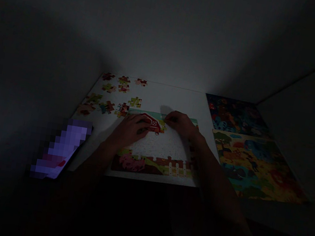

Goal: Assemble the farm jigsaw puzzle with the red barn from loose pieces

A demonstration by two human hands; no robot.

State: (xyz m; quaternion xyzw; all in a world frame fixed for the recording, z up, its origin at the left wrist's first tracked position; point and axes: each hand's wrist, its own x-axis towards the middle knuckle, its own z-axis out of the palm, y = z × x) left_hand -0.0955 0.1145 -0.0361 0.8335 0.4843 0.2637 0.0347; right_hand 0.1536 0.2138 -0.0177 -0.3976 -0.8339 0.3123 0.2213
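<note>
A partly assembled jigsaw puzzle (177, 172) lies on the white table, with a farm picture and a bare middle. My left hand (130, 130) rests on its left side, fingers loosely bent and apart, the tips beside the red barn (154, 123). The left fingers cover part of the roof and the pieces below it. At the puzzle's upper edge, right of the barn, my right hand (184, 126) has thumb and forefinger pinched at a yellow-green puzzle piece (163, 124). The dim light blurs the fine edges there.
Several loose puzzle pieces (107, 107) are spread over the table's left and back left. A lit phone (64, 149) sits at the left edge. To the right lie a dark picture puzzle (235, 116) and a bright animal puzzle (257, 165). Walls (164, 35) stand close behind.
</note>
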